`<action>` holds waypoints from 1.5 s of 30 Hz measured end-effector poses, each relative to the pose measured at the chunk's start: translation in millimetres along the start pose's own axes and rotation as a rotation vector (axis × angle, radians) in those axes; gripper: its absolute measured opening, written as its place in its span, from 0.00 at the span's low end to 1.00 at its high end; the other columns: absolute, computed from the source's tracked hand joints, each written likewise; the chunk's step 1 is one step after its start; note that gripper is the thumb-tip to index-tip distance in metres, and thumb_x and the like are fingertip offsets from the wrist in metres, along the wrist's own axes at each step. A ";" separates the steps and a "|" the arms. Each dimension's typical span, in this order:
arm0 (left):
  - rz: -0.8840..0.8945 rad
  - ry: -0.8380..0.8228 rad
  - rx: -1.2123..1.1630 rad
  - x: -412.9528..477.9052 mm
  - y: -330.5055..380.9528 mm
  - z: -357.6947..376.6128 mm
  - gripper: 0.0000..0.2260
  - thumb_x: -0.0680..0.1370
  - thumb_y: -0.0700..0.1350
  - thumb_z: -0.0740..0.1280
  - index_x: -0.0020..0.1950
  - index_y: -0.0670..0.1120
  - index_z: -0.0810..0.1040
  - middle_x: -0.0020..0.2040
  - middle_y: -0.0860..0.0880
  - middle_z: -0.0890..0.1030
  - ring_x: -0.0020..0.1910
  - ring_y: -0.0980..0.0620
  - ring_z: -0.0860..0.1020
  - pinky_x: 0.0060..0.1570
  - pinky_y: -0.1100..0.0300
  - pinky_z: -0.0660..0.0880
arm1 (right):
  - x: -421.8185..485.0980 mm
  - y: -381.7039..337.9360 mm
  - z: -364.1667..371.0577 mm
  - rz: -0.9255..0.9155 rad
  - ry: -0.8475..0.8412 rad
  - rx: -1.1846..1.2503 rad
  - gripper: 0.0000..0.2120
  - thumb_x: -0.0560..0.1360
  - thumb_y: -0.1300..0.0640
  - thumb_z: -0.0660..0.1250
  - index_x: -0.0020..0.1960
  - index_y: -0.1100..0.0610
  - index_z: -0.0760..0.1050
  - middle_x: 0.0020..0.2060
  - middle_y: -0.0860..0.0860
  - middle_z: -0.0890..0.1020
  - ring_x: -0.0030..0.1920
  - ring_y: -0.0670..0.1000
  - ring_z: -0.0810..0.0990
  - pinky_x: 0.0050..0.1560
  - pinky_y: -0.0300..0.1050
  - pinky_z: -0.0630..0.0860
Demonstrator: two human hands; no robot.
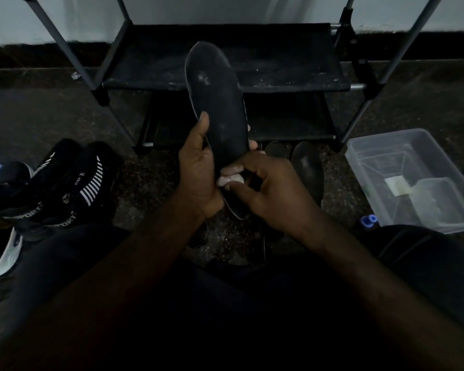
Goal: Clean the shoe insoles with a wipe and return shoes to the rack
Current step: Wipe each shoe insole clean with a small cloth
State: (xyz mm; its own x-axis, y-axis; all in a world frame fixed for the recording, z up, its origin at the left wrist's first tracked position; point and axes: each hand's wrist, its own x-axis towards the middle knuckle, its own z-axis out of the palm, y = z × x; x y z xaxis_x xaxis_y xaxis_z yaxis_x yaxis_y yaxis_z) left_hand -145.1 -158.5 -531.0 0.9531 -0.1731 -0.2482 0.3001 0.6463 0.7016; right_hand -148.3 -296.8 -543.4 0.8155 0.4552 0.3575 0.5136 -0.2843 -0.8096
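Right grip (273, 188) pinches wipe (231, 180) against lower insole (217, 103).

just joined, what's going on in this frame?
A person facing a shoe rack is cleaning an insole. The left hand holds the dark insole up by its edge, and the right hand pinches a small white wipe against its lower part. Black sport shoes lie on the floor to the left; a clear plastic bin sits to the right.
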 end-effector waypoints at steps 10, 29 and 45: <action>0.015 0.034 -0.015 1.5 -5.3 -2.7 0.44 0.72 0.75 0.46 0.61 0.38 0.76 0.45 0.40 0.79 0.46 0.44 0.78 0.57 0.50 0.74 | -1.8 -6.5 5.8 0.012 0.042 0.040 0.06 0.73 0.65 0.73 0.48 0.57 0.84 0.43 0.43 0.85 0.47 0.40 0.83 0.53 0.35 0.78; -0.053 0.243 0.154 -2.1 -13.7 4.2 0.44 0.73 0.74 0.42 0.68 0.42 0.74 0.58 0.38 0.82 0.56 0.44 0.82 0.48 0.55 0.80 | 2.5 -2.8 -6.0 0.018 -0.006 -0.006 0.06 0.73 0.64 0.73 0.45 0.54 0.85 0.42 0.42 0.86 0.46 0.39 0.83 0.53 0.40 0.79; 0.015 0.198 0.207 -1.2 -18.2 1.0 0.44 0.75 0.73 0.41 0.68 0.40 0.74 0.59 0.36 0.80 0.58 0.41 0.80 0.55 0.52 0.79 | -1.8 -2.6 3.7 -0.003 0.161 -0.011 0.07 0.74 0.66 0.71 0.47 0.56 0.85 0.44 0.45 0.86 0.47 0.40 0.84 0.52 0.44 0.81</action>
State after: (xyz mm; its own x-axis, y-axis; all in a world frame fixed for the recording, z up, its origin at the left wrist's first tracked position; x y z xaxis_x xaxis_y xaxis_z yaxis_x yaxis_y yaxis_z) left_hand -151.6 -170.8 -542.8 0.9374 -0.0031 -0.3481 0.3070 0.4790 0.8224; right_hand -152.1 -293.7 -543.6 0.8456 0.3148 0.4311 0.5185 -0.2927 -0.8034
